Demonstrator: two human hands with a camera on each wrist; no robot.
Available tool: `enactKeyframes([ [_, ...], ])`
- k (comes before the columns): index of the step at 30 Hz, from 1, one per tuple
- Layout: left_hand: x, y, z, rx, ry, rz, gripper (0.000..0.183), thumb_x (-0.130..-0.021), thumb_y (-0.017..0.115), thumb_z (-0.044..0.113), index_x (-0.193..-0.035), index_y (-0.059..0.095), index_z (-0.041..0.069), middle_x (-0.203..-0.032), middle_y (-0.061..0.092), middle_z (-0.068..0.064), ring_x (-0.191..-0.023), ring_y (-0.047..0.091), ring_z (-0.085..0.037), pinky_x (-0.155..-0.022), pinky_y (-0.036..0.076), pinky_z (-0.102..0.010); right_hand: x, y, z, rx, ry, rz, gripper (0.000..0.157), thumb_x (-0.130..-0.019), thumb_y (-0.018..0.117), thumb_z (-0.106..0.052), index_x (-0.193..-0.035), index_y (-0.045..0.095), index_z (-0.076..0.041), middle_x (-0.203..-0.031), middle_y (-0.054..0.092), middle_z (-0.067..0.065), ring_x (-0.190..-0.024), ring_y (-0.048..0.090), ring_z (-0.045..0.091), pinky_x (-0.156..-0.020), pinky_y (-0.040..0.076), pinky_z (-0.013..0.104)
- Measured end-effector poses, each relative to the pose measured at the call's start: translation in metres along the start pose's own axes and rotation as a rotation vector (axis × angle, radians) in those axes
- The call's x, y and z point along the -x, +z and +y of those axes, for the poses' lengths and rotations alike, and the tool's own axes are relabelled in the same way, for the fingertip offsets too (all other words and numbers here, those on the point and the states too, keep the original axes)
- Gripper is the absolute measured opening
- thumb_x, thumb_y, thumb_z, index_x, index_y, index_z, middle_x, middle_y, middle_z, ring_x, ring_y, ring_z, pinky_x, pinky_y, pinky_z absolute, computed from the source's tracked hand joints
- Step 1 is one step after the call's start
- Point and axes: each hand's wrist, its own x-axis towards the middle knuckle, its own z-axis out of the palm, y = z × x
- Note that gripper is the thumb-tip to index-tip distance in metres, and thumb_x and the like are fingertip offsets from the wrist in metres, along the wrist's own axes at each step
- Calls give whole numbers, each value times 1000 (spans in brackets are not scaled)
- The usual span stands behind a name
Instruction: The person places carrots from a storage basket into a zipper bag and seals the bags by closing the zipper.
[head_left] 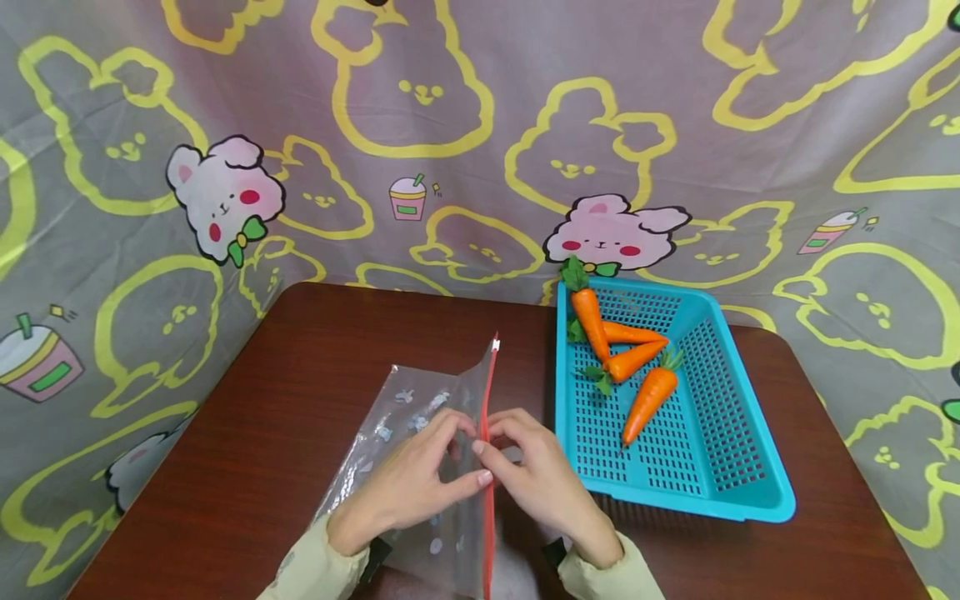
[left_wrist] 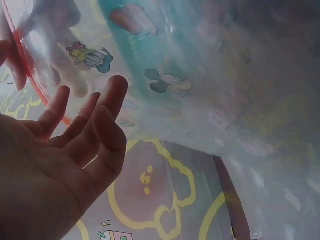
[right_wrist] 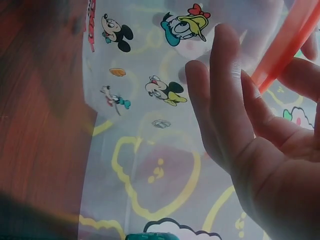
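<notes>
A patterned cloth (head_left: 420, 71) rises behind the dark wooden surface (head_left: 217, 475). On the surface, at 2 o'clock from the hands, sits a turquoise basket (head_left: 675, 502). A clear printed bag (head_left: 416, 404) lies under and between the hands, spreading towards 8 o'clock. The left hand (head_left: 427, 475) and right hand (head_left: 536, 462) nearly meet, both pinching the bag's red zip strip (head_left: 489, 525). Four carrots (head_left: 650, 404) lie in the basket: three bunched near 11 o'clock, another closer to the middle, tip towards 7. A white slider (head_left: 496, 344) sits at the strip's 12 o'clock end.
</notes>
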Motion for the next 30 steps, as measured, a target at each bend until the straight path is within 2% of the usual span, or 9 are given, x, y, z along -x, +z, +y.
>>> enactKeyframes([
  [7, 0, 3, 2, 57, -45, -15, 41, -84, 66, 53, -113, 52, 29, -86, 55, 9, -73, 55, -13, -53, 40, -21, 0, 1, 1, 28, 14, 20, 13, -93, 64, -31, -92, 68, -19, -110, 63, 2, -88, 63, 12, -74, 53, 22],
  [14, 1, 4, 3, 134, -72, -43, 39, -86, 67, 49, -115, 52, 28, -90, 61, 2, -73, 57, -16, -51, 42, -22, 0, 1, 1, 22, 14, 34, 14, -93, 64, -32, -92, 68, -19, -108, 63, 0, -88, 64, 11, -75, 54, 23],
  [18, 2, 4, 4, 143, -74, -49, 40, -86, 66, 49, -117, 52, 27, -88, 61, 2, -70, 57, -14, -51, 42, -22, -1, 1, 1, 14, 16, 42, 14, -93, 64, -32, -92, 68, -19, -108, 63, -1, -86, 65, 10, -74, 54, 23],
  [25, 2, 5, 4, 153, -73, -55, 40, -86, 67, 47, -118, 52, 28, -83, 57, 12, -65, 53, -6, -49, 42, -22, -1, 1, 1, 10, 13, 41, 11, -93, 64, -29, -91, 68, -18, -107, 63, -1, -86, 65, 11, -73, 53, 21],
  [30, 2, 5, 3, 180, -68, -66, 40, -87, 67, 45, -118, 52, 25, -80, 57, 11, -62, 53, -6, -50, 44, -23, -1, 1, 1, -2, 16, 32, 13, -93, 64, -30, -91, 67, -17, -107, 63, 0, -85, 65, 11, -72, 53, 21],
])
